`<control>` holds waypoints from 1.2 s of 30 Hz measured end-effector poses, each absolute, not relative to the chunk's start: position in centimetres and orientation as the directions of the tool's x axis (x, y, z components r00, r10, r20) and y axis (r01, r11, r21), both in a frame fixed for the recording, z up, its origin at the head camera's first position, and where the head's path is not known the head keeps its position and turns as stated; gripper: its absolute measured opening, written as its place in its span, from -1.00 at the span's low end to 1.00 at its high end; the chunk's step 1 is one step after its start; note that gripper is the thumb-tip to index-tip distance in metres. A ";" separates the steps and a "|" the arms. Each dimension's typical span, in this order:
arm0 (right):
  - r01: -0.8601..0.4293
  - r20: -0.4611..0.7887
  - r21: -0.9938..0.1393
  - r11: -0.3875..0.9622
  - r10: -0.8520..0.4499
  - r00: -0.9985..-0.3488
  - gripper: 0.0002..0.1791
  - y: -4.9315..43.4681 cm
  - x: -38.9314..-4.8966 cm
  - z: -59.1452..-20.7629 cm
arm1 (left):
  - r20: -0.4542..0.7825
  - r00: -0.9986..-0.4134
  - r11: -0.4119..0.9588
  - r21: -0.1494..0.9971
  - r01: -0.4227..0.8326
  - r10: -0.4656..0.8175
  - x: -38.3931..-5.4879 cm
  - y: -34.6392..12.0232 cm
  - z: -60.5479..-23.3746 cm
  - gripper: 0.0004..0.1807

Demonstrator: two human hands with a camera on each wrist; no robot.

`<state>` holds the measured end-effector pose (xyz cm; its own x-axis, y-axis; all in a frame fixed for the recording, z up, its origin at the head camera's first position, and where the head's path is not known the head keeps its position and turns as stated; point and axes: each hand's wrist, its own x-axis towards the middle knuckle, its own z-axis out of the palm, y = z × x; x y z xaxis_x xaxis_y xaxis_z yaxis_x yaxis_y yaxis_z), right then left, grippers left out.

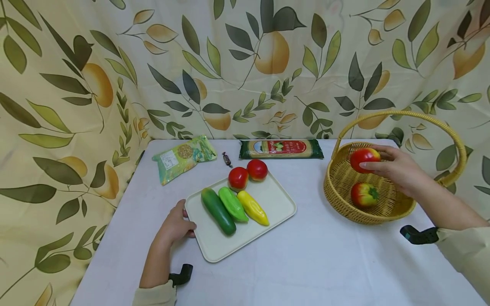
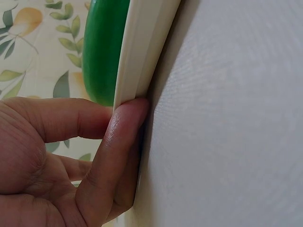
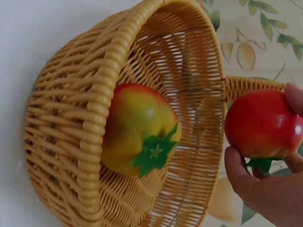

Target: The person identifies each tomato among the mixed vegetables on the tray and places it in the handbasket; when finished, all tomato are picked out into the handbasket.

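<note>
My left hand (image 1: 177, 222) pinches the left edge of a cream tray (image 1: 222, 250), thumb and finger on either side of the rim in the left wrist view. On the tray lie a cucumber (image 1: 218, 211), a green pepper (image 1: 233, 205), a yellow pepper (image 1: 253, 208) and two red tomatoes (image 1: 238, 178), one partly behind the other. At the right, my right hand (image 1: 398, 168) grips a red tomato (image 3: 262, 124) with a green calyx, over the back of the wicker basket (image 1: 342, 208). A second, yellow-red tomato (image 3: 142, 127) sits inside that basket.
The basket's tall handle (image 1: 405, 114) arches above it, behind my right hand. Along the table's back lie a green snack bag (image 1: 185, 157), a small dark wrapped candy (image 1: 227, 159) and a long pasta packet (image 1: 281, 149). Leaf-patterned cloth (image 1: 245, 97) hangs behind the table.
</note>
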<state>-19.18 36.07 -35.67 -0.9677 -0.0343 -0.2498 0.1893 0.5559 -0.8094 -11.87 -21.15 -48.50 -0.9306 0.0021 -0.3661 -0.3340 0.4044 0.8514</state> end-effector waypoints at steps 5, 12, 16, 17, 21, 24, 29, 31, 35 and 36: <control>0.192 -0.261 -0.744 0.639 -0.014 -0.965 0.06 36.8 -19.4 -35.8 | -0.370 -0.929 0.412 0.846 -0.338 -0.003 -11.8 -21.1 -48.4 -0.23; 0.198 -0.278 -0.679 0.707 0.002 -0.961 0.08 37.1 -19.5 -35.9 | -0.374 -0.927 0.427 0.837 -0.342 -0.010 -11.9 -21.1 -48.3 -0.21; 0.188 -0.280 -0.663 0.725 -0.007 -0.960 0.03 37.1 -19.7 -36.1 | -0.369 -0.929 0.437 0.834 -0.337 -0.011 -11.9 -21.2 -48.4 -0.24; 0.182 -0.279 -0.659 0.729 -0.013 -0.960 0.02 37.1 -19.8 -36.1 | -0.369 -0.930 0.440 0.833 -0.336 -0.012 -11.9 -21.2 -48.4 -0.23; 0.163 -0.276 -0.644 0.747 -0.029 -0.961 0.00 37.1 -20.1 -36.5 | -0.367 -0.930 0.441 0.833 -0.334 -0.012 -11.9 -21.2 -48.4 -0.23; 0.161 -0.280 -0.632 0.758 -0.030 -0.959 0.00 37.3 -20.3 -36.9 | -0.364 -0.931 0.438 0.836 -0.331 -0.010 -12.0 -21.2 -48.4 -0.20; 0.163 -0.288 -0.616 0.771 -0.028 -0.957 0.02 37.9 -20.6 -37.4 | -0.360 -0.933 0.444 0.835 -0.326 -0.007 -12.0 -21.2 -48.4 -0.19; 0.159 -0.290 -0.603 0.782 -0.028 -0.957 0.02 38.2 -20.7 -37.6 | -0.360 -0.933 0.443 0.835 -0.325 -0.007 -12.0 -21.2 -48.3 -0.19; 0.155 -0.296 -0.583 0.797 -0.030 -0.955 -0.03 38.8 -20.9 -38.1 | -0.361 -0.932 0.438 0.837 -0.329 -0.010 -12.0 -21.2 -48.4 -0.19; 0.154 -0.297 -0.577 0.802 -0.031 -0.954 -0.05 38.9 -20.9 -38.2 | -0.362 -0.932 0.437 0.837 -0.330 -0.011 -12.0 -21.2 -48.4 -0.19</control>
<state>-20.91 38.93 -38.19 -0.9545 -0.0305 -0.2967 0.1536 0.8024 -0.5767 -12.02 -21.20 -48.37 -0.9320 -0.0107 -0.3623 -0.3302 0.4370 0.8366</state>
